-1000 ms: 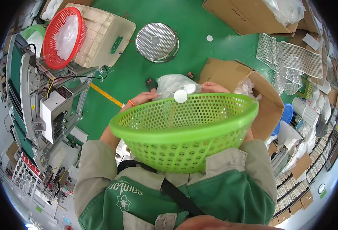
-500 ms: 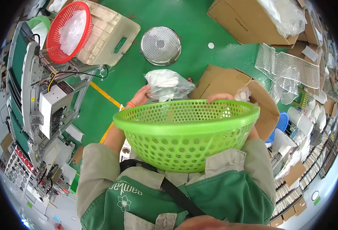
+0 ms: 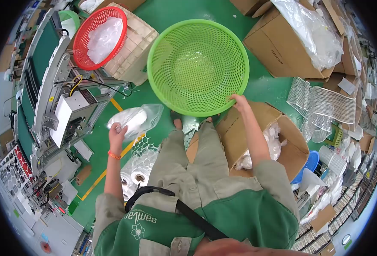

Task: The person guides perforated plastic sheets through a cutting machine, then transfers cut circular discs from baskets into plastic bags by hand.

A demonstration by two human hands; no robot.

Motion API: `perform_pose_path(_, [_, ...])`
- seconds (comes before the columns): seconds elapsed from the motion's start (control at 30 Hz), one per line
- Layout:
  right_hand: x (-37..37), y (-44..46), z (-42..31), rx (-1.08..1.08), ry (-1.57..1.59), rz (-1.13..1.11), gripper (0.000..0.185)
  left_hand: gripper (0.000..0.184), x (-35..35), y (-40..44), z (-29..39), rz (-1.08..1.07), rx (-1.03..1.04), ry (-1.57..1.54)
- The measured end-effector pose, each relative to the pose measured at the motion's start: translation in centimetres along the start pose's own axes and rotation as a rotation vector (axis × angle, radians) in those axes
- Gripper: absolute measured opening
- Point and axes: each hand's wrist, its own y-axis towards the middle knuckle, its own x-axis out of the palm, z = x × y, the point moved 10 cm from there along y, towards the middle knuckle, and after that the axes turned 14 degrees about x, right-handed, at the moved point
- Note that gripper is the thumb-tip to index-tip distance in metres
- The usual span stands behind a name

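My left hand is closed around the edge of a clear plastic bag with something white in it, held out to the left of my legs. At the end of my other arm, my right hand grips the near right rim of a large round green plastic basket. The basket's perforated inside faces up, and I see nothing lying in it. It sits in front of my feet and hides the round perforated metal top seen before.
An open cardboard box with clear plastic bags stands by my right leg. On a pale crate rests a red basket of white items. A conveyor machine lines the left; plastic-wrapped rolls lie by my left leg.
The green basket has gone from against my body to farther forward, its opening now facing up. My left hand has moved left and nearer with the bag; my right hand stays on the rim.
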Motion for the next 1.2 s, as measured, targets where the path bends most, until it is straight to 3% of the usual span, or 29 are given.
perform_pose_path(0.1, [0.9,7.0,1.8,0.138,0.1,-0.034,0.021,0.01,-5.4,-1.6,3.4,0.075,-0.025,-0.134])
perform_pose_path(0.2, [2.2,8.8,3.8,0.173,0.196,-0.024,0.021,0.023,-8.6,-3.3,9.5,0.112,-0.03,-0.219])
perform_pose_path(0.23, [2.1,11.6,4.9,0.139,0.31,-0.145,0.026,0.027,-9.9,-3.7,11.0,0.163,-0.014,-0.184])
perform_pose_path(0.3, [1.6,11.1,4.8,-0.031,0.292,0.016,0.047,0.026,-11.6,-4.5,13.3,0.167,0.006,-0.268])
perform_pose_path(0.37, [2.2,8.2,4.5,-0.098,0.198,0.179,0.057,0.027,-13.0,-5.3,15.2,0.185,0.058,-0.309])
perform_pose_path(0.43, [1.5,4.7,1.7,-0.286,-0.229,0.585,0.083,0.026,-12.9,-6.4,18.9,0.174,0.091,-0.284])
perform_pose_path(0.5, [10.0,-2.2,-3.6,-0.889,-0.592,0.368,0.117,0.026,-12.3,-7.2,21.5,0.145,0.14,-0.303])
perform_pose_path(0.53, [14.3,-8.6,-6.0,-0.917,-0.59,0.366,0.117,0.027,-11.5,-7.6,23.5,0.086,0.206,-0.302])
perform_pose_path(0.57, [23.0,-16.6,-4.5,-0.932,-0.823,-0.123,0.129,0.027,-10.7,-7.9,25.0,0.03,0.243,-0.329])
perform_pose_path(0.63, [32.1,-30.3,-3.8,-1.082,-1.125,-0.462,0.134,0.027,-9.4,-8.6,28.5,-0.088,0.334,-0.37])
perform_pose_path(0.7, [37.3,-38.6,-3.3,-1.188,-1.051,-0.788,0.133,0.028,-7.7,-9.2,32.0,-0.231,0.386,-0.493])
perform_pose_path(0.73, [40.2,-44.3,-2.7,-1.284,-1.361,-0.699,0.125,0.033,-6.8,-9.7,34.5,-0.264,0.391,-0.572])
perform_pose_path(0.77, [41.6,-46.9,-2.1,-1.36,-1.206,-0.751,0.115,0.035,-5.6,-10.1,37.0,-0.31,0.392,-0.713])
perform_pose_path(0.8, [42.9,-49.7,-1.6,-1.35,-1.237,-0.633,0.101,0.039,-4.4,-10.5,39.0,-0.362,0.383,-0.852])
perform_pose_path(0.83, [44.5,-50.4,-0.8,-1.202,-1.193,-0.766,0.07,0.043,-3.6,-10.7,41.0,-0.435,0.519,-0.766])
perform_pose_path(0.9, [44.4,-53.0,-4.6,-1.224,-0.99,-0.711,0.036,0.042,-3.8,-10.4,43.9,-0.414,0.762,-0.532])
perform_pose_path(0.93, [43.1,-55.3,-7.5,-1.459,-0.79,-0.669,0.022,0.043,-6.0,-11.0,45.7,-0.366,0.911,-0.559])
perform_pose_path(0.97, [42.1,-56.3,-9.5,-1.455,-0.7,-0.723,0.024,0.05,-8.1,-10.7,47.4,-0.383,1.07,-0.587])
perform_pose_path(1.0, [40.7,-56.6,-11.1,-1.308,-0.57,-0.714,0.024,0.063,-10.9,-11.7,49.2,-0.25,1.276,-0.575])
perform_pose_path(1.03, [39.4,-57.0,-12.3,-1.16,-0.433,-0.705,0.025,0.087,-11.1,-12.7,49.9,-0.121,1.317,-0.297])
perform_pose_path(1.07, [38.6,-58.2,-12.5,-1.132,-0.41,-0.69,0.025,0.113,-10.4,-10.5,47.8,-0.223,1.48,-0.024])
perform_pose_path(1.1, [37.8,-59.1,-12.4,-1.097,-0.387,-0.675,0.024,0.132,-7.1,-10.0,46.6,-0.405,1.347,-0.121])
perform_pose_path(1.13, [37.5,-58.8,-11.7,-0.978,-0.281,-0.648,0.027,0.137,-3.9,-9.8,44.2,-0.466,1.227,0.062])
perform_pose_path(1.17, [38.1,-59.7,-11.2,-1.114,-0.339,-0.708,0.027,0.133,-0.3,-9.9,43.0,-0.604,1.098,-0.107])
perform_pose_path(1.2, [38.6,-59.9,-10.2,-1.244,-0.4,-0.767,0.028,0.118,1.3,-10.8,43.5,-0.481,1.147,-0.14])
